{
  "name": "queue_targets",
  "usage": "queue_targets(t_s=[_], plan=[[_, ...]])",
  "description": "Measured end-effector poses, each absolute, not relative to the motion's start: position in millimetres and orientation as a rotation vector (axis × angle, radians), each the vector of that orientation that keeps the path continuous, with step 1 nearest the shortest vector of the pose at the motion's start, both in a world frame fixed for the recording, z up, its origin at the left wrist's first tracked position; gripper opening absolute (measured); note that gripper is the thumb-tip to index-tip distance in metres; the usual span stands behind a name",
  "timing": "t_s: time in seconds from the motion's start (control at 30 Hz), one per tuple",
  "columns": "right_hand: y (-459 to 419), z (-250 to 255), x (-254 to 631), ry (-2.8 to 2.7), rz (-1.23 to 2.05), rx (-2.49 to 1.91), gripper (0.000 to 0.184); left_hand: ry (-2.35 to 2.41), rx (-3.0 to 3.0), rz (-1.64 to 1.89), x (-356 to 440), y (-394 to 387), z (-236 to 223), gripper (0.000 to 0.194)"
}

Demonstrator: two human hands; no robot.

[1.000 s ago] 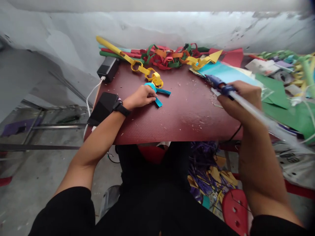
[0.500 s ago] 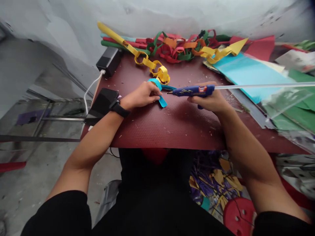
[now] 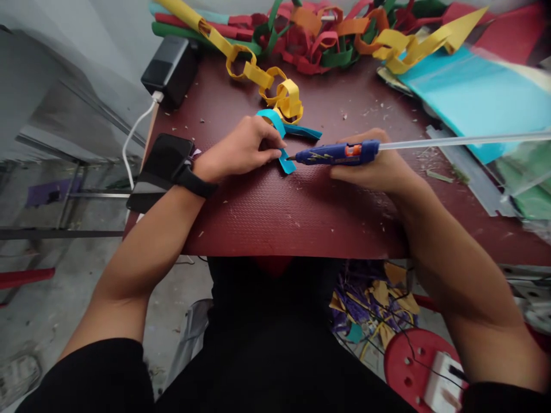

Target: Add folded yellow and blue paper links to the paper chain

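Note:
My left hand pinches a blue paper strip, whose upper part curls at the end of a yellow paper chain. In my right hand is a blue glue gun, with a long clear glue stick jutting from its back. The gun's nozzle points left and meets the strip's lower part, or hovers just over it; I cannot tell which. Behind the nozzle lie more blue strips on the table.
The dark red table bears small scraps. A black phone and a black box with a white cable are at the left. Coloured paper chains lie along the back, blue sheets at right. A red reel is on the floor.
The glue gun's nozzle has moved left and down onto or just above the blue strip's lower part. My left hand keeps its pinch. The whole view has tilted down and come closer.

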State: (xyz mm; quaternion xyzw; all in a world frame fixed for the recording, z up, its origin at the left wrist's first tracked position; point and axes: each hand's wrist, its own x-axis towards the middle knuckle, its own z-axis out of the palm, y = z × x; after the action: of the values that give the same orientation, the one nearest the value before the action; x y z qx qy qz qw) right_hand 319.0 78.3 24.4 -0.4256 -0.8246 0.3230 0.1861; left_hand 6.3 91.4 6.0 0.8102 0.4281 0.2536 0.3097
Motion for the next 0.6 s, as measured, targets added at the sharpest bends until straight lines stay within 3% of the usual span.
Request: queue_targets(t_s=[0.23, 0.4, 0.6], plan=[[79, 25, 322, -2.355, 0.924, -1.207, 0.033, 1.149, 2.111, 0.667, 5, 92, 5, 0.016], [76, 31, 327, -2.422, 0.901, -1.140, 0.041, 1.141, 2.147, 0.662, 5, 93, 5, 0.019], [73, 39, 337, -2.468, 0.905, -1.102, 0.035, 1.137, 2.134, 0.682, 5, 90, 6, 0.019]])
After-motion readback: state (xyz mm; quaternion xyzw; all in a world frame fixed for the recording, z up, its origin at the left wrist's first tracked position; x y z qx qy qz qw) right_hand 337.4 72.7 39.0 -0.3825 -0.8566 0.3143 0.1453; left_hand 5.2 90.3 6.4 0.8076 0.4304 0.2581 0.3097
